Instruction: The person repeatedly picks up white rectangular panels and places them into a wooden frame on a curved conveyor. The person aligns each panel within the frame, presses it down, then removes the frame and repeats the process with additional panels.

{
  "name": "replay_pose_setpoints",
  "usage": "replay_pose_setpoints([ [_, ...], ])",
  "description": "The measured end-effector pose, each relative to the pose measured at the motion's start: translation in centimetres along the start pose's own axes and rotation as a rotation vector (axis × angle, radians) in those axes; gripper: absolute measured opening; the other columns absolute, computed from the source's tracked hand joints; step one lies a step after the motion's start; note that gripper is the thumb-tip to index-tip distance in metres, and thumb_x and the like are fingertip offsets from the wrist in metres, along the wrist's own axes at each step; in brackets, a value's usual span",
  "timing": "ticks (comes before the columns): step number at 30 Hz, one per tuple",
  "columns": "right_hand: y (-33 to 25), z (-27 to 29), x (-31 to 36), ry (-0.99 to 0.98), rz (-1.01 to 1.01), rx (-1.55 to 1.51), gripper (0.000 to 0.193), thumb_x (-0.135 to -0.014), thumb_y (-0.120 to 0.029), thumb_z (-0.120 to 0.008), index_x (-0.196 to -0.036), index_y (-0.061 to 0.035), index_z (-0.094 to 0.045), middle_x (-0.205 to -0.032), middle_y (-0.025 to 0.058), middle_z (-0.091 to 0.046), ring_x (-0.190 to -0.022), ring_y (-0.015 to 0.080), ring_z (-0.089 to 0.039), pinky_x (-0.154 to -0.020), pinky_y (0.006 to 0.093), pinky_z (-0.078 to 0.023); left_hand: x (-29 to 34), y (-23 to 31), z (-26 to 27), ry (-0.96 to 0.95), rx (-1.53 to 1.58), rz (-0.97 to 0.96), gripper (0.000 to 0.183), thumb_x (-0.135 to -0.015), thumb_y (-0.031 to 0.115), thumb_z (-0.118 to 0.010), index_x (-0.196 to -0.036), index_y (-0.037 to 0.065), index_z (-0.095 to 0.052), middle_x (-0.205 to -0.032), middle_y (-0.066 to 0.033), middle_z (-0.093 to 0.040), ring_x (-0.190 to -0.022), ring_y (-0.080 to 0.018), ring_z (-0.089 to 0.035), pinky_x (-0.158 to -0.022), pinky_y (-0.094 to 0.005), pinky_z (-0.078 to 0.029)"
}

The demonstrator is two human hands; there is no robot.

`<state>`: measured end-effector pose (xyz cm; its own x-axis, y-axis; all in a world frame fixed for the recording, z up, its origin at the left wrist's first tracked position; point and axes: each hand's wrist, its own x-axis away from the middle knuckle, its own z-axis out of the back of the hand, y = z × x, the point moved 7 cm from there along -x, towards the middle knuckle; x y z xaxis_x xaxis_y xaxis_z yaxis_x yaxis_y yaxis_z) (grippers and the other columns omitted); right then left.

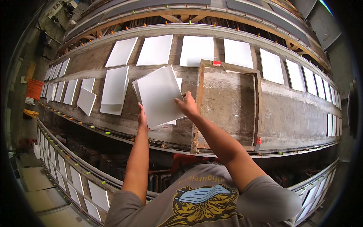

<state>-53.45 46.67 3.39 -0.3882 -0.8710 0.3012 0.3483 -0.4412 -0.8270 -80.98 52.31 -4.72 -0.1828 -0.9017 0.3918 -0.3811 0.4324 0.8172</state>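
Observation:
Between my two hands I hold a small stack of white sheets (pixel 159 94), tilted above the long table. My left hand (pixel 142 118) supports the stack's lower left edge, fingers mostly behind it. At the right edge, my right hand (pixel 186 104) pinches the sheets with thumb and fingers. Part of another white sheet (pixel 179 82) shows beneath the stack. Just right of my right hand, a wooden screen frame (pixel 258 109) lies on the table, with red tape on two corners. Left of the stack are overlapping white sheets (pixel 114 87).
White sheets (pixel 197 49) lie in rows along the long table (pixel 295 108). Its edges carry small orange and green pegs. Another table with sheets (pixel 99 195) runs behind me at lower left. Beyond the far edge stands a further table with dark panels (pixel 257 11).

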Motion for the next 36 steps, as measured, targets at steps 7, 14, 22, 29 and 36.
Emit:
replay_pose_setpoints([
  [7,2.6,5.0,-2.4,0.02,0.013,-0.574,0.044,-0.099,-0.017,-0.067,-0.137,0.0005,-0.053,-0.117,0.0203,-0.069,-0.103,0.0246,-0.067,-0.085,0.0374,-0.054,-2.3,1.3,3.0,0.321,-0.581,-0.088,0.073,-0.093,0.055,-0.071,-0.129,-0.006,-0.057,-0.127,-0.0219,-0.065,-0.115,-0.0325,-0.065,-0.097,-0.0421,-0.05],
  [14,12.6,21.2,-0.9,0.397,0.092,-0.657,0.046,-0.103,-0.017,-0.064,-0.144,-0.001,-0.052,-0.111,0.0109,-0.069,-0.094,0.015,-0.063,-0.082,0.0306,-0.052,1.4,5.1,-0.2,0.767,-1.293,-0.643,0.05,-0.093,0.041,-0.072,-0.127,0.005,-0.063,-0.122,-0.0175,-0.063,-0.111,-0.0352,-0.061,-0.093,-0.0483,-0.049],
  [22,20.4,28.4,3.6,0.236,0.052,-0.622,0.046,-0.102,-0.016,-0.064,-0.144,-0.0023,-0.054,-0.108,0.009,-0.071,-0.094,0.0138,-0.065,-0.084,0.0307,-0.052,8.2,-5.3,-18.3,-0.009,-0.455,-0.234,0.051,-0.096,0.03,-0.074,-0.132,-0.002,-0.056,-0.122,-0.0119,-0.065,-0.109,-0.0197,-0.064,-0.092,-0.0347,-0.052],
  [29,12.3,31.5,6.0,0.1,0.12,-0.165,0.041,-0.096,-0.018,-0.071,-0.134,-0.0054,-0.065,-0.096,0.0089,-0.072,-0.088,0.0152,-0.065,-0.078,0.032,-0.053,6.0,-1.8,-29.6,-0.311,-0.439,-0.264,0.047,-0.092,0.02,-0.078,-0.132,0.002,-0.061,-0.11,-0.0075,-0.069,-0.096,-0.0138,-0.067,-0.083,-0.0305,-0.056],
  [36,16.1,30.2,10.1,0.667,0.262,-0.564,0.078,-0.097,-0.037,-0.073,-0.154,-0.0038,-0.031,-0.128,0.016,-0.053,-0.103,0.0215,-0.06,-0.088,0.0359,-0.052,6.8,-6.2,-26.2,-0.058,0.061,-0.165,0.042,-0.092,0.016,-0.076,-0.127,0.013,-0.052,-0.108,-0.0065,-0.067,-0.086,-0.0207,-0.071,-0.058,-0.0356,-0.064],
])
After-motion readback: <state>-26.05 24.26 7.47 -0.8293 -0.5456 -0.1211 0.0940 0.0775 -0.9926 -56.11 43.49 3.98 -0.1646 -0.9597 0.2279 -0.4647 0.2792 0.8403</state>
